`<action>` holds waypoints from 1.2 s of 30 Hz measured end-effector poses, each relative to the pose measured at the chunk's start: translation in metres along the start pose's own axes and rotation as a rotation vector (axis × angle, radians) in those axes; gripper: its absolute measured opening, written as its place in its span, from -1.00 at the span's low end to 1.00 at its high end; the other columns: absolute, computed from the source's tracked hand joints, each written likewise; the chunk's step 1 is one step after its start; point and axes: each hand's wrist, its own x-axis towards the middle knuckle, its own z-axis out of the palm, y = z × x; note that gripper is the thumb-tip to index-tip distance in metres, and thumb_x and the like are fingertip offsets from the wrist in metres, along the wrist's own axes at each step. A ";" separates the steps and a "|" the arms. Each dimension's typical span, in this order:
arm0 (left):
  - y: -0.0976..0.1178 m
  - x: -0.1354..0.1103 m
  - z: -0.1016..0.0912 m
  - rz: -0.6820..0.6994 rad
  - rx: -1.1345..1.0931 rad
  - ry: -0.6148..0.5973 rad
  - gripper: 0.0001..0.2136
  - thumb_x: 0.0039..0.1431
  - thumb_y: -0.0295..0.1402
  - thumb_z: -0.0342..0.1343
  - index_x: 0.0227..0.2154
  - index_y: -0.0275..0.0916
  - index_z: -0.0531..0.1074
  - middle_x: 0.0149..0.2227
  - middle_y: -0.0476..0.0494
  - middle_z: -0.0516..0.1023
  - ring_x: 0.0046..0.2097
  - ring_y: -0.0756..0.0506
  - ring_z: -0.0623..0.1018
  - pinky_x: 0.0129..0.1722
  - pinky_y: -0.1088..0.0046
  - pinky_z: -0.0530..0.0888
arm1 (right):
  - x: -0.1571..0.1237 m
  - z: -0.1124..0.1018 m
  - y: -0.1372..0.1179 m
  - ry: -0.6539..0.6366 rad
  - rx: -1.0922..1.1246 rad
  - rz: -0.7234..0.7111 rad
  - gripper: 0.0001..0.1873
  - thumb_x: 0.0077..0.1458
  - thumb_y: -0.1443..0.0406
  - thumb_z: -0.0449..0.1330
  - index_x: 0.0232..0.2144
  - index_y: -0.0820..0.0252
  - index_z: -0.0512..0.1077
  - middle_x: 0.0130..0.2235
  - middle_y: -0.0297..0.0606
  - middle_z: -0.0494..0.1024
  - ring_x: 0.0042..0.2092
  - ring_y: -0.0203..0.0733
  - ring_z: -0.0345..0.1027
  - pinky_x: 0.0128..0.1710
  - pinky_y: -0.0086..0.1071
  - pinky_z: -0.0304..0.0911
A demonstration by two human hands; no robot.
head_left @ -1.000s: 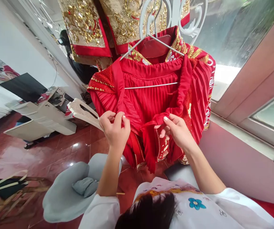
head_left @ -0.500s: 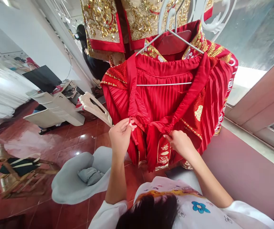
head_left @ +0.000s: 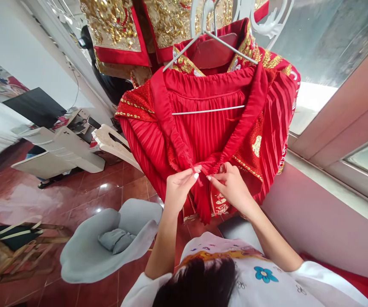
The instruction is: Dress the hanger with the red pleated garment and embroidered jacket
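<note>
A red pleated skirt [head_left: 203, 119] with gold-trimmed panels hangs from a white wire hanger [head_left: 187, 50], its gathered waistband [head_left: 240, 132] drooping open toward me. At the front of the waistband, my left hand [head_left: 180, 187] pinches a thin red tie [head_left: 200, 181] between thumb and fingertips. Close beside it, my right hand [head_left: 233, 187] has its thumb and fingers bent together at the right part of the same front edge. The fabric between those right fingertips is too small to make out fully. Below both hands, loose red cloth hangs down.
Behind the skirt hang a red garment with a gold collar [head_left: 184, 64] and a gold-sequined garment [head_left: 113, 30]. Left are a grey petal-shaped chair [head_left: 88, 251], a white desk [head_left: 71, 149] with a monitor [head_left: 35, 106], and a wooden chair [head_left: 116, 147]. A glass-paned door frame [head_left: 340, 123] stands right.
My left hand has moved right with the tie, and the two hands are now close together. The waistband's front edges have drawn together. The whole view has shifted slightly.
</note>
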 end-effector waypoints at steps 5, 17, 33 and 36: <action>-0.002 0.004 -0.001 0.014 -0.026 0.019 -0.85 -0.11 -0.31 0.32 -0.46 -0.26 0.56 -0.37 -0.11 0.62 -0.33 -0.03 0.57 -0.23 0.42 0.51 | 0.013 -0.006 -0.003 -0.202 0.574 0.134 -0.56 0.03 0.03 0.18 -0.67 0.25 0.41 -0.65 -0.32 0.35 -0.55 -0.34 0.19 -0.43 -0.38 0.18; -0.003 0.001 0.009 0.372 0.286 0.250 -0.94 -0.12 -0.38 0.32 -0.50 -0.16 0.58 -0.25 -0.08 0.42 -0.17 -0.05 0.46 -0.09 0.36 0.43 | 0.027 0.004 -0.045 -0.121 0.708 -0.060 -0.56 0.06 0.08 0.12 -0.69 0.26 0.26 -0.65 -0.42 0.20 -0.56 -0.44 0.02 -0.55 -0.48 -0.04; 0.024 0.029 0.012 -0.131 -0.712 -0.318 -0.85 -0.11 -0.31 0.25 -0.53 -0.21 0.38 -0.38 0.02 0.40 -0.44 0.06 0.40 -0.48 0.54 0.38 | 0.017 -0.012 -0.045 -0.472 1.316 0.139 -0.74 -0.09 0.19 0.31 -0.53 0.31 0.42 -0.62 -0.41 0.37 -0.68 -0.58 -0.23 -0.72 -0.58 -0.32; 0.014 0.036 0.016 -0.010 -0.720 -0.254 -0.85 -0.12 -0.34 0.21 -0.60 -0.22 0.34 -0.40 0.00 0.39 -0.40 0.04 0.45 -0.37 0.50 0.45 | 0.026 -0.021 -0.053 -0.533 1.639 0.344 -0.88 0.07 0.37 0.18 -0.47 0.33 0.40 -0.59 -0.42 0.38 -0.68 -0.61 -0.27 -0.76 -0.68 -0.30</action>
